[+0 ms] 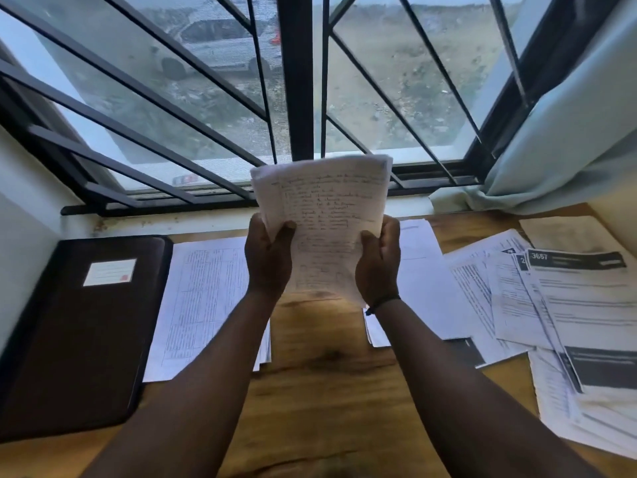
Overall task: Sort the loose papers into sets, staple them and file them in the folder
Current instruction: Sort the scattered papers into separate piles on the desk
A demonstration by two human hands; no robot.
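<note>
The worktop (320, 401) was a wood-grain surface set against the window wall. A dark closed folder (79, 339) (white label on its cover) lay flat at the left end. Just beside it lay a stack of tabulated sheets (206, 305). Plain white sheets (424, 288) lay right of centre, and overlapping printed forms (558, 322) were spread across the right end.

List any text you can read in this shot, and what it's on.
"3667": black header band of the top white printed form, at right.
"2": the partly covered header just left of it.
Handwritten white sheets held in both hands: blurred.
White label on dark brown folder: unreadable.
</note>
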